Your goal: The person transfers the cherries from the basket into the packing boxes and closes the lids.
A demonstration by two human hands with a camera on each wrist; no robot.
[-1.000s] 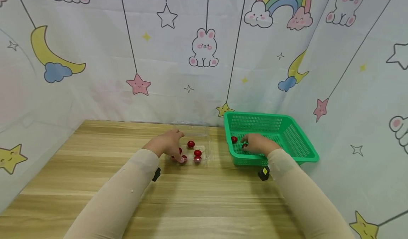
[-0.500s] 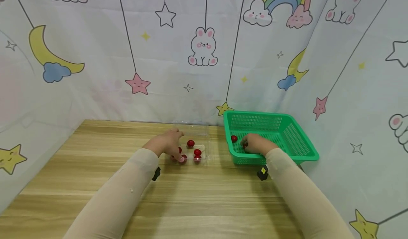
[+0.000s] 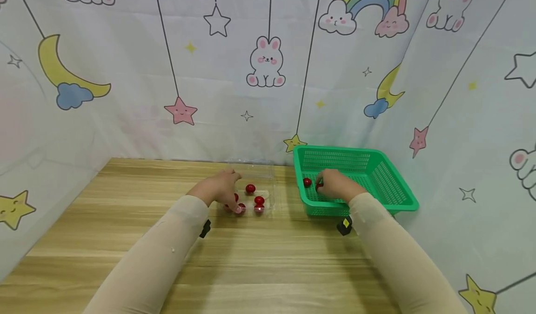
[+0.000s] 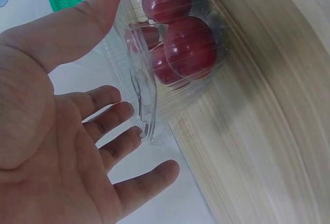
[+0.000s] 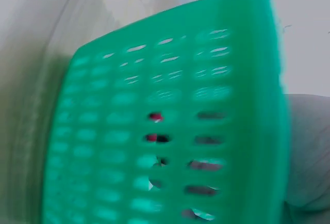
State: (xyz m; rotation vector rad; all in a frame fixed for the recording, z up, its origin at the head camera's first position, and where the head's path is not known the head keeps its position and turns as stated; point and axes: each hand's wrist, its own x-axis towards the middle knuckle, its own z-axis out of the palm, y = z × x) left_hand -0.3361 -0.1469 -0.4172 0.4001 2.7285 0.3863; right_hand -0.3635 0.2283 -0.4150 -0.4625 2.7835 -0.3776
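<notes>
My left hand (image 3: 219, 188) rests at the left side of a clear plastic box (image 4: 144, 92) holding several glossy red round fruits (image 4: 190, 46). Its thumb lies over the box's rim, while the other fingers, loosely extended, reach to the wall. Inside the green basket (image 3: 356, 209), my right hand (image 3: 337, 185) pinches one red fruit (image 3: 319, 187), mostly covered by the fingers. Another red fruit (image 3: 307, 182) lies by the basket's left wall. From the right wrist, the slotted basket wall (image 5: 129, 97) hides most of the hand's work.
Box and basket stand side by side on a wooden table (image 3: 251, 263), near its back edge. Behind and to the right hangs a white cloth (image 3: 226, 72) printed with rabbits, stars and moons. The box's transparent lid (image 3: 251, 170) stands open toward the cloth.
My right hand's fingers have come together on the red fruit in the basket, and the hand has risen slightly with it. The left hand stays in place at the box.
</notes>
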